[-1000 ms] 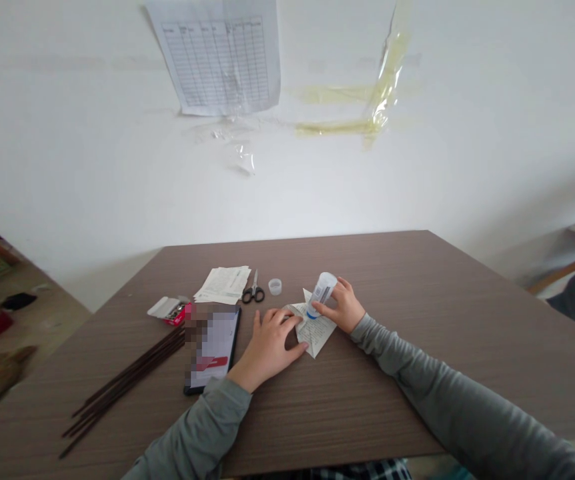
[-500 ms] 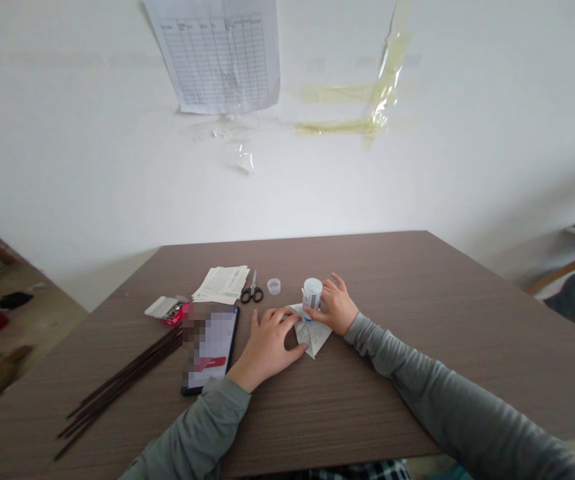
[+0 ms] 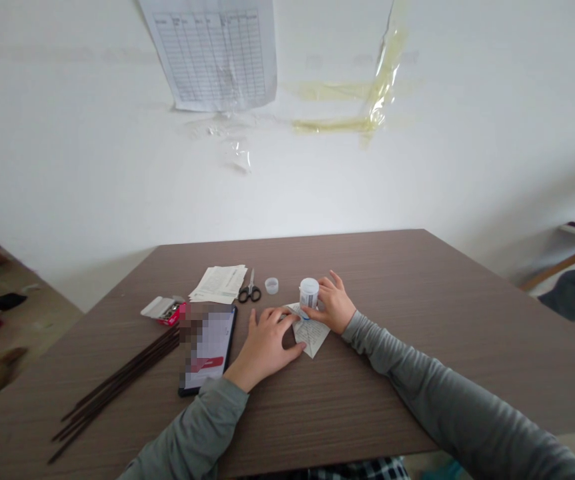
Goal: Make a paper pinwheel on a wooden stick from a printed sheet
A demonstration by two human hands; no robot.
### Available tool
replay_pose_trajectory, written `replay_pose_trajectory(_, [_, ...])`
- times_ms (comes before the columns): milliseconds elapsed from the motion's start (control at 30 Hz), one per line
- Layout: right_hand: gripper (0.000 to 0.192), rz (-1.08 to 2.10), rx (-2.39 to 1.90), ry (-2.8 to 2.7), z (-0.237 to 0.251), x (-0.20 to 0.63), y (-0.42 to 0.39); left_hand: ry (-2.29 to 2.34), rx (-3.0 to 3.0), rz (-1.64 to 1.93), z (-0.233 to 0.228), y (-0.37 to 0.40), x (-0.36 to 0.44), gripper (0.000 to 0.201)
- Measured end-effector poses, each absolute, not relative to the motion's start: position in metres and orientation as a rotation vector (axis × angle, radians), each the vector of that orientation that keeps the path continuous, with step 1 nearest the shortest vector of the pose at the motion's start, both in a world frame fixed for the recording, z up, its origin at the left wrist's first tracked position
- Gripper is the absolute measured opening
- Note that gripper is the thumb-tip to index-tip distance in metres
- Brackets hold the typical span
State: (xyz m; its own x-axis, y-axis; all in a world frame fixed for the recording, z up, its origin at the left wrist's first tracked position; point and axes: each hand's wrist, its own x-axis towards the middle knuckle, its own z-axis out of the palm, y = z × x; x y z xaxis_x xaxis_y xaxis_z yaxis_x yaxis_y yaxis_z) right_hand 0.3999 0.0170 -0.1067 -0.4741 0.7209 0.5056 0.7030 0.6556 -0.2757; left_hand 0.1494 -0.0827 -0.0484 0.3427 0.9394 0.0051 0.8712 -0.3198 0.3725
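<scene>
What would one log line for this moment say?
left hand: flat on folded paper | right hand: holds glue stick tip-down on paper | cap: off, beside scissors

Matt wood-grain table (image 3: 417, 280); printed paper piece (image 3: 312, 333); seemingly smooth plastic glue stick (image 3: 309, 292).

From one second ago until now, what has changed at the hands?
The right hand tipped the glue bottle from slanted to nearly upright, nozzle down on the folded paper. The left hand stayed flat on the paper; scissors and cap stayed put.

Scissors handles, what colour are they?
Black, on the scissors lying beyond the phone; the head view shows them.
</scene>
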Motion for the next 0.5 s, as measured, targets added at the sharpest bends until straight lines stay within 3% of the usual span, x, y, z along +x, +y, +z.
replay_pose_trajectory(500, [0.021, 0.073, -1.084, -2.239, -0.1099, 0.3996, 0.0189, 1.64, 2.335, 0.273, -0.0477, -0.0819, 0.1514, 0.055])
